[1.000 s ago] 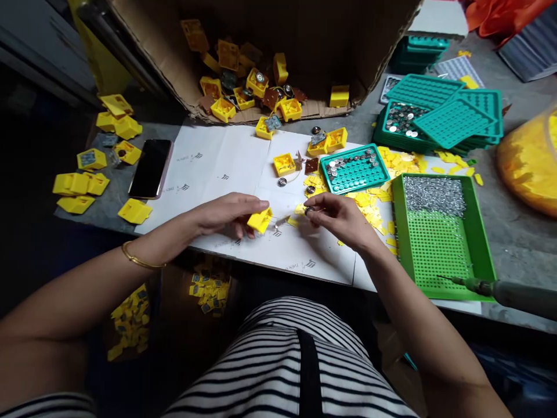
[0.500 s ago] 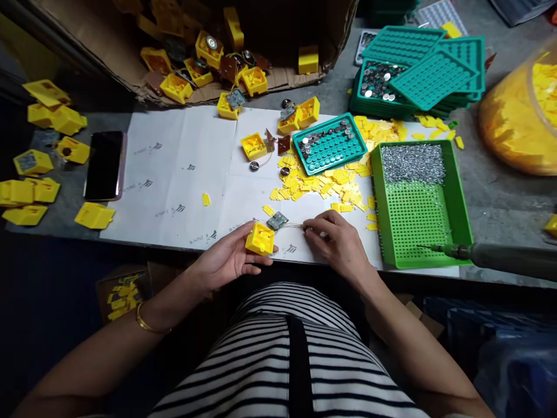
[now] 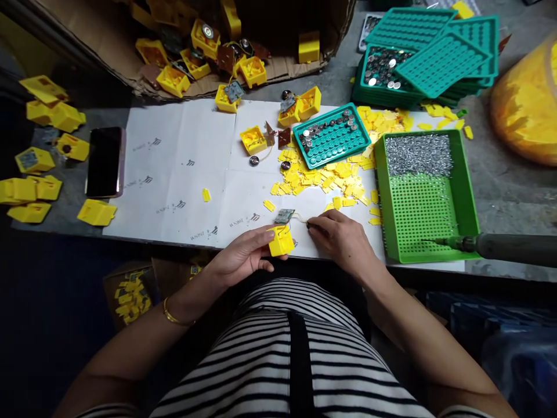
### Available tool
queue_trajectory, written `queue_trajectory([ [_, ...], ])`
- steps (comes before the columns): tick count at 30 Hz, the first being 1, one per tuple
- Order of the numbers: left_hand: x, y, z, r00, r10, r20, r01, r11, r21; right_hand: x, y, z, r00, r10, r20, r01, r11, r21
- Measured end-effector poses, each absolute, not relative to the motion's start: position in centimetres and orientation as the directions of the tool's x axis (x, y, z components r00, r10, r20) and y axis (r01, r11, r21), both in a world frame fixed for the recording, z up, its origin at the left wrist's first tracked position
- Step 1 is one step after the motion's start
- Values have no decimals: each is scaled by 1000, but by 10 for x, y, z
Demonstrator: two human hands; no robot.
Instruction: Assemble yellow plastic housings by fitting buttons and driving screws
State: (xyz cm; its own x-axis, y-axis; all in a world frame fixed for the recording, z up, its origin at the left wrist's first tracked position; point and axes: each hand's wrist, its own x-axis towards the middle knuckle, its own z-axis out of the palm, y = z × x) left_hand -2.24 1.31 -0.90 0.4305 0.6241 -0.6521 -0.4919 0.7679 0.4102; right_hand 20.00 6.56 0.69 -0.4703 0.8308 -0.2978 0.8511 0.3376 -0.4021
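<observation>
1. Yellow casing (image 3: 282,242), one, open side up, is held over the front edge of the white sheet (image 3: 165,168) between the thumb and fingers of the left hand (image 3: 249,253); the lower fingers are loosely bent.
2. One circuit board (image 3: 285,216) sits just beyond it. Thin wires run from the board to one dark round part (image 3: 308,224), pinched by the right hand (image 3: 342,239) between thumb and forefinger.
3. One teal tray (image 3: 334,144) on the sheet holds small metal discs, mostly along its far rows; too small to count surely.
4. Stacked teal trays (image 3: 378,100) stand behind: an upper one contains loose discs, and three trays overlap on top.
5. One green bin (image 3: 420,209) has silver pins (image 3: 418,154) heaped at its far end, beyond counting.
6. One cardboard box (image 3: 104,55) holds yellow casings with boards and wires, its depth too dark for a count.
7. One tub (image 3: 524,110) contains many yellow pieces.
8. One phone (image 3: 104,162) lies on the left; at least eight casings are around it.
</observation>
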Motion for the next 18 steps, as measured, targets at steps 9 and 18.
queue_trajectory([
  [9, -8, 17, -10, 390, 669, -633, -553, 720, 419, 200, 66, 10, -464, 834, -300, 847, 318, -425],
  [18, 6, 20, -4, 374, 643, -668, -506, 745, 435, 208, 69, -1, -351, 916, -196, 467, -11, -884],
])
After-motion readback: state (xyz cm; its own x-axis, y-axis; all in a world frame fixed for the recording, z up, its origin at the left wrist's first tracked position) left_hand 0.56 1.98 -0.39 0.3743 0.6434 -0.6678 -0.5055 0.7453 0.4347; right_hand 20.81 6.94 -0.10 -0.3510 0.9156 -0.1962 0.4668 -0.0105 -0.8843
